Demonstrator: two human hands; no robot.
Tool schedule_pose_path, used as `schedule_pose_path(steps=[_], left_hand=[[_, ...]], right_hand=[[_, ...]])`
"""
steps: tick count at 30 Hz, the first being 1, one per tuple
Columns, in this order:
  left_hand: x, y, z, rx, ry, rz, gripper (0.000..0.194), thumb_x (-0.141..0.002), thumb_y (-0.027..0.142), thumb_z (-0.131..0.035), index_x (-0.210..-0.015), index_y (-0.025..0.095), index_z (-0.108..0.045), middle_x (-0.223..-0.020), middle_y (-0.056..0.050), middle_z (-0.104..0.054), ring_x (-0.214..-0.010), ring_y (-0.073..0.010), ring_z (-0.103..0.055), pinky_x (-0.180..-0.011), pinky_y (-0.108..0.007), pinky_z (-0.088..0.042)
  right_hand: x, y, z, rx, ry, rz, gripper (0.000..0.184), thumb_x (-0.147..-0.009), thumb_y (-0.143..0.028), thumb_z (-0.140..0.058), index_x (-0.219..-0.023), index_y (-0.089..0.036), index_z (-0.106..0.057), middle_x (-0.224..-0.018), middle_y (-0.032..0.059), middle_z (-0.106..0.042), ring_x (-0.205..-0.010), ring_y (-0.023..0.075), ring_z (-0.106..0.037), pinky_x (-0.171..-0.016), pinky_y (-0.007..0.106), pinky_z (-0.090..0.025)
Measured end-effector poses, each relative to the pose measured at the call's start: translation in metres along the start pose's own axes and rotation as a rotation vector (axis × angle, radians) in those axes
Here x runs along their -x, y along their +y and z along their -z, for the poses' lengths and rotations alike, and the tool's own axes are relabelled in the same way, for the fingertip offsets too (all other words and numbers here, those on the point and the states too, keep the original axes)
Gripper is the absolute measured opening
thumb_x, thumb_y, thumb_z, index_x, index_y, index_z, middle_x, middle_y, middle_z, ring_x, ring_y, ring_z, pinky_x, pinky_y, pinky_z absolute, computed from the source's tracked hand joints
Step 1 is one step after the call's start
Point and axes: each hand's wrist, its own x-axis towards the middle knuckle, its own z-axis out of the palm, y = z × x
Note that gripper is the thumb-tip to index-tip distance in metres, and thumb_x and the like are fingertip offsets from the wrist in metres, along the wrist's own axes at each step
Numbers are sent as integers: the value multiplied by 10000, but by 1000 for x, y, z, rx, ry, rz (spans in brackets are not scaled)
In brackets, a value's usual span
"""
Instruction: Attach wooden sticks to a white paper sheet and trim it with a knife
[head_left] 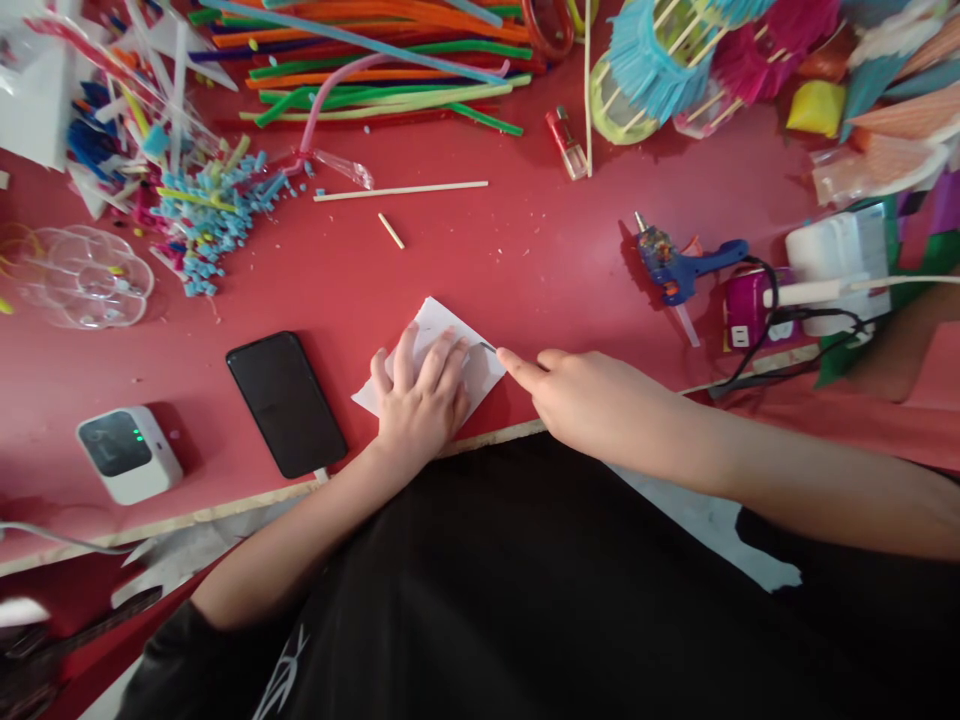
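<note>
A piece of white paper (487, 372) lies at the front of the red table. My left hand (420, 395) is spread flat on it, fingers apart, covering much of its middle. From the right, my right hand (570, 385) closes on a slim tool, its forefinger stretched along it. Only the narrow dark tip (487, 347) of this tool shows, at the paper's right edge; whether it is a blade or a pen I cannot tell. Beyond the paper lie a short stick piece (391, 231) and a longer thin wooden stick (401, 190).
A black phone (286, 404) and a white device (129, 454) lie to the left. A blue glue gun (686, 268) rests at right beside a purple power block (750, 315). Colourful pipe cleaners (390, 95), blue scraps (210, 225) and paper umbrellas (652, 70) fill the far side.
</note>
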Motion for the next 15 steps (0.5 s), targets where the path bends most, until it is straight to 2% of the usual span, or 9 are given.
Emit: schedule_pose_path(steps=[2, 5, 8, 10, 15], left_hand=[[-1, 3, 0, -23, -16, 16, 465, -957, 299, -467, -1406, 199, -532, -1433, -63, -592, -1390, -457, -399, -983, -621, -357], [-2, 9, 4, -45, -65, 63, 480, -976, 329, -438, -1431, 197, -510, -1458, -80, -565, -1372, -492, -396, -905, -613, -409], [-3, 12, 13, -58, -123, 124, 559, -982, 456, -444, -1480, 203, -456, -1460, -125, -551, -1316, -509, -436, -840, -593, -449], [-3, 12, 19, -74, -158, 156, 608, -974, 508, -454, -1494, 195, -438, -1425, -163, -567, -1264, -496, -482, -828, -575, -465], [0, 10, 20, -108, -150, 172, 601, -990, 450, -449, -1466, 83, -453, -1285, -237, -627, -1206, -424, -550, -875, -534, -482]], right_hand=[[3, 4, 0, -42, 61, 1, 664, -882, -71, -392, -1544, -104, -358, -810, 84, -627, -577, 166, -540, -491, 285, -298], [9, 10, 1, -133, 171, -33, 620, -914, -111, -414, -1533, -130, -391, -873, 101, -672, -648, 180, -592, -541, 282, -364], [9, 13, -3, -256, 313, -72, 598, -943, -153, -415, -1541, -164, -384, -950, 109, -702, -729, 190, -627, -618, 286, -433], [5, 15, -9, -320, 375, -73, 583, -954, -168, -411, -1537, -164, -393, -962, 108, -711, -757, 192, -636, -662, 295, -462], [-12, 13, -27, -382, 429, -49, 550, -963, -178, -403, -1512, -154, -436, -989, 119, -717, -796, 198, -651, -708, 310, -488]])
